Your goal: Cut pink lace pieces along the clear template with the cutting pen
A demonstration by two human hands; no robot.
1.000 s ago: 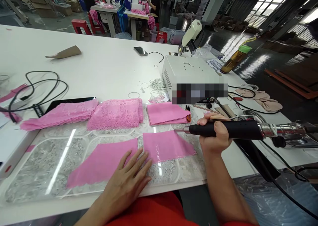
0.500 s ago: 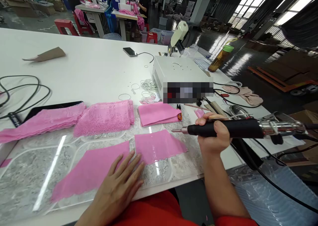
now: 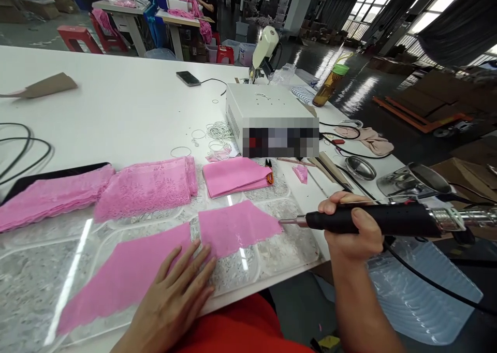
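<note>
My left hand [image 3: 178, 285] lies flat, fingers spread, across the larger pink fabric piece [image 3: 135, 273], fingertips at the edge of the smaller pink piece [image 3: 235, 228]. Both pieces rest on a clear, patterned plastic sheet [image 3: 34, 270]. My right hand [image 3: 353, 229] is wrapped round a thick, black-handled corded hand tool [image 3: 388, 219] with a thin metal tip. The tip points left and sits at the right-hand corner of the smaller piece; whether it touches, I cannot tell. Behind lie a folded pink cloth [image 3: 233, 176] and a stack of pink lace pieces [image 3: 147, 187].
A grey metal box [image 3: 267, 102] stands behind the folded cloth, beside thin cord loops [image 3: 219, 130]. Scissors [image 3: 269, 173] lie by the cloth. On the right are a metal cup [image 3: 413, 181], cables and a bottle [image 3: 330, 84]. A phone [image 3: 188, 78] lies farther back.
My right hand has moved the tool rightward relative to the fabric, bringing its tip to the smaller piece's right corner. The left hand stays in place on the fabric. The view has shifted right.
</note>
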